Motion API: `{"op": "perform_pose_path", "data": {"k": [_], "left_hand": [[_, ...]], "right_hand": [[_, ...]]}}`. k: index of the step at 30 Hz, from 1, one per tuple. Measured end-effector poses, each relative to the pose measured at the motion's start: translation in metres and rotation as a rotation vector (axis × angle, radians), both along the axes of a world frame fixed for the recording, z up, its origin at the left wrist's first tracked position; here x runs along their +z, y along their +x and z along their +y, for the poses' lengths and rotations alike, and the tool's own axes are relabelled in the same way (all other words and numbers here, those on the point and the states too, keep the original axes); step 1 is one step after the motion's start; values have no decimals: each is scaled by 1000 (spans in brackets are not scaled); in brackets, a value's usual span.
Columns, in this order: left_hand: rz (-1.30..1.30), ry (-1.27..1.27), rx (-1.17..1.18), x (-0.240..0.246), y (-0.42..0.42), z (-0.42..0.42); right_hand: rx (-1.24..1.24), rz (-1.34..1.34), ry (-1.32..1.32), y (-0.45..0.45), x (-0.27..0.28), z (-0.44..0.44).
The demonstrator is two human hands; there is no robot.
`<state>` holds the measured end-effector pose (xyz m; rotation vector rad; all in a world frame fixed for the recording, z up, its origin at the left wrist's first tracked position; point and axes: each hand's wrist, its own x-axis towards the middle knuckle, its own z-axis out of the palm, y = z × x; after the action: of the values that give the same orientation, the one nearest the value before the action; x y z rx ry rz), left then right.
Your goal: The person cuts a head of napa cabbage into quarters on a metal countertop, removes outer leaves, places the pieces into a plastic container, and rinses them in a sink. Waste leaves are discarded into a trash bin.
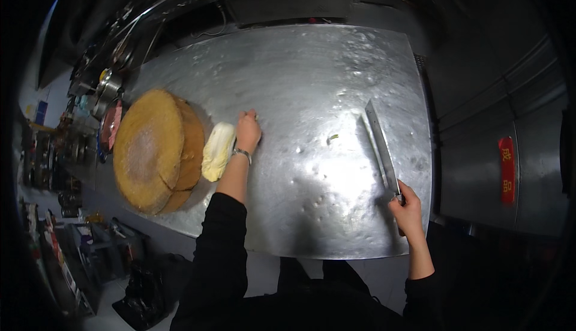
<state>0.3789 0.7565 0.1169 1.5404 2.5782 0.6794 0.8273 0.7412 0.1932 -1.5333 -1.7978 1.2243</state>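
My right hand (pixel 407 211) grips the handle of a cleaver (pixel 380 139), its long blade pointing away from me over the right side of the metal table. My left hand (pixel 249 130) is beside a napa cabbage (pixel 218 151), its fingers curled and partly hidden from above. A small pale bit shows at its fingertips, but whether the hand holds it cannot be made out. The cabbage lies on the table with its white base away from me and yellow leaves towards me. Left of it stands a thick round wooden chopping block (pixel 148 151).
The dented stainless steel table (pixel 288 74) ends just before my body. A green leaf scrap (pixel 334 137) lies on it. Past the block are a blue-rimmed container of pink contents (pixel 110 126) and a metal pot (pixel 108 88). Steel cabinet doors (pixel 477 169) stand at the right.
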Motion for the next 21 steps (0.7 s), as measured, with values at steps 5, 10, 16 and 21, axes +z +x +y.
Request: {"op": "perform_pose_path", "data": {"k": [5, 10, 16, 21], "left_hand": [[-103, -91, -233, -17, 59, 28], [-203, -100, -470, -23, 158, 49], [-108, -130, -475, -13, 183, -10], [-1445, -180, 46, 8, 178, -136]], "right_hand": [[-192, 420, -532, 8, 25, 8], [-240, 383, -463, 4, 34, 3], [4, 217, -215, -24, 33, -3], [289, -37, 142, -52, 22, -13]]}}
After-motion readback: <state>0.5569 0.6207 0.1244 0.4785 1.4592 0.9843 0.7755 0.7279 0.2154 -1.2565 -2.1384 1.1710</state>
